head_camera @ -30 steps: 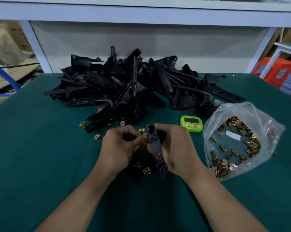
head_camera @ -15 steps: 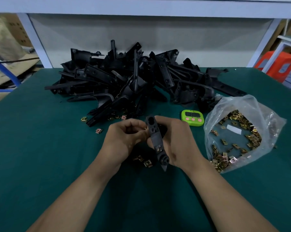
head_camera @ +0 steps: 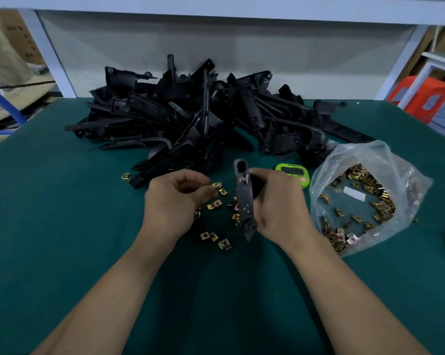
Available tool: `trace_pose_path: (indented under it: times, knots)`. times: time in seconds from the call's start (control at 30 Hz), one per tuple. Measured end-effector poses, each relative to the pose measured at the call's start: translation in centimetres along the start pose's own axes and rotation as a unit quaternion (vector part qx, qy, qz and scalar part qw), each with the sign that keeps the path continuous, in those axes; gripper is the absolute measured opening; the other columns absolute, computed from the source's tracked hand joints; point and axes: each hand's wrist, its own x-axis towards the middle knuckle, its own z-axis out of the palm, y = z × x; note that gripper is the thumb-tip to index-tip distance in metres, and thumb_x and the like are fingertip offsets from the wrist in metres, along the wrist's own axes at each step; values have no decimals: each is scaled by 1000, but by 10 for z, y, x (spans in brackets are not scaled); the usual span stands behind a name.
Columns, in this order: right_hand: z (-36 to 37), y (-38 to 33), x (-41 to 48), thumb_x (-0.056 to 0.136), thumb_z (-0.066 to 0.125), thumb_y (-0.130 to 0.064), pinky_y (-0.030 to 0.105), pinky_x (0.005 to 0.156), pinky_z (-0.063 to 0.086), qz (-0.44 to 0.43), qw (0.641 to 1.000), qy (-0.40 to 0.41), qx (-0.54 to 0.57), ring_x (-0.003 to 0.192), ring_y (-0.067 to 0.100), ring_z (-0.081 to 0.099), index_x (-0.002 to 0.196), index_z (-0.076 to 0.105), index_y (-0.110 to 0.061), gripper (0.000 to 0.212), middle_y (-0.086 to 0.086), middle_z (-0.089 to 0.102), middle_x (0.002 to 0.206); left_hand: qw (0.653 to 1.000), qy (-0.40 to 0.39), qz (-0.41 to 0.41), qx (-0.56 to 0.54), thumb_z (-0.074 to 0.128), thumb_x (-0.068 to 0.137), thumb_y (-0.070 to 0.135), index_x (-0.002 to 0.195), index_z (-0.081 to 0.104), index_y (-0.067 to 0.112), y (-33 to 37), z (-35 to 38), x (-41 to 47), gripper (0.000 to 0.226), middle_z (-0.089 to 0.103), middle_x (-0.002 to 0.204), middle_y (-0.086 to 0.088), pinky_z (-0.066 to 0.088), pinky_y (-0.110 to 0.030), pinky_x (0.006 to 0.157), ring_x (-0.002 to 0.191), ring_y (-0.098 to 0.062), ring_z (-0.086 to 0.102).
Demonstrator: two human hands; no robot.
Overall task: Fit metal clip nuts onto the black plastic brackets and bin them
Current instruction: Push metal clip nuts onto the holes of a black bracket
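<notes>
The right hand (head_camera: 280,208) has its grip wrapped round one black bracket (head_camera: 244,201), fingers curled behind it and the thumb side facing the camera. The bracket stands nearly upright above the desk (head_camera: 62,226), its hollow end toward 12 o'clock and its narrow tip toward 6 o'clock. The left hand (head_camera: 175,201) sits just beside it at 9 o'clock, apart from the bracket, with fingers curled inward and thumb and forefinger drawn together at the hand's 3 o'clock edge. That spot is blurred, so I cannot tell whether this grip pinches a nut or is merely pressed together. Loose clip nuts (head_camera: 214,205), brass-coloured, lie scattered on the green desk between and under the two hands, with a few more toward 6 o'clock and a single one off at 10 o'clock near the heap. The heap of brackets (head_camera: 203,119) fills the far side of the desk at 12 o'clock, the pieces tangled over one another. At 3 o'clock of the right hand lies a clear plastic bag (head_camera: 400,175), its mouth open, with many more clip nuts inside. A green timer (head_camera: 292,172) rests on the desk between the bag and the heap, partly hidden behind the right hand. Off the desk at 2 o'clock stands an orange stool (head_camera: 421,98).
</notes>
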Motion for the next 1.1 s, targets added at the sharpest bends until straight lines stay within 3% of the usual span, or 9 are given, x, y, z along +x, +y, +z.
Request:
trace_pose_path:
  times: [0.1,0.17,0.27,0.4,0.57,0.67,0.83,0.93,1.1]
  knots:
    - [-7,16,2,76,56,-34,32,52,41,55,989,-41,-131,67,32,59,83,63,-26,13,-5,57,62,971,55,48,226,77,86,15,81,77,32,-5,-11,1,18,72,70,20,44,-4,59,70,5,66]
    - [-4,21,2,82,63,-25,35,56,47,87,983,-87,-133,71,35,61,83,62,-28,3,-2,58,65,950,51,72,300,72,89,15,94,77,33,-9,-11,-1,20,73,88,20,48,-12,71,79,-2,65]
    - [2,23,4,86,64,-23,37,60,52,81,983,-113,-121,71,32,61,71,50,-28,22,-2,61,69,926,13,163,340,77,85,19,104,79,30,-12,-4,-3,22,65,110,22,39,-27,101,119,-7,49]
    - [7,27,4,87,63,-23,35,57,47,71,986,-101,-113,67,30,58,70,49,-26,22,-2,59,67,889,-63,196,410,77,86,30,106,79,34,-16,3,-2,21,67,127,18,28,-26,106,127,-10,45]
    - [14,29,1,90,62,-32,33,56,41,66,988,-63,-124,62,25,53,76,55,-25,17,-6,58,66,883,-40,218,414,76,88,21,97,82,28,-17,6,-1,12,71,122,13,23,-18,99,125,-13,49]
    - [19,28,2,90,62,-32,31,52,30,91,984,-32,-152,54,16,42,72,51,-25,23,-8,54,63,885,-13,198,421,77,87,25,90,82,24,-17,4,-1,6,72,120,8,27,-24,101,125,-17,51]
    - [18,29,3,85,61,-27,31,54,38,121,983,-12,-140,61,25,55,74,56,-25,13,-7,59,64,883,-18,216,415,78,87,23,102,81,22,-15,1,-3,15,71,124,7,24,-20,105,128,-14,48]
    - [13,24,3,82,61,-33,34,56,46,120,992,-21,-14,61,22,60,67,57,-23,19,-5,61,59,920,-28,230,317,81,84,22,112,79,29,-8,2,-12,29,70,116,15,33,-10,100,115,2,51]
    - [6,12,5,77,66,-23,43,56,43,133,979,-77,136,61,17,55,68,63,-10,17,10,61,65,976,-68,113,171,85,81,24,110,77,41,1,13,-24,34,72,107,22,44,-1,80,97,10,62]
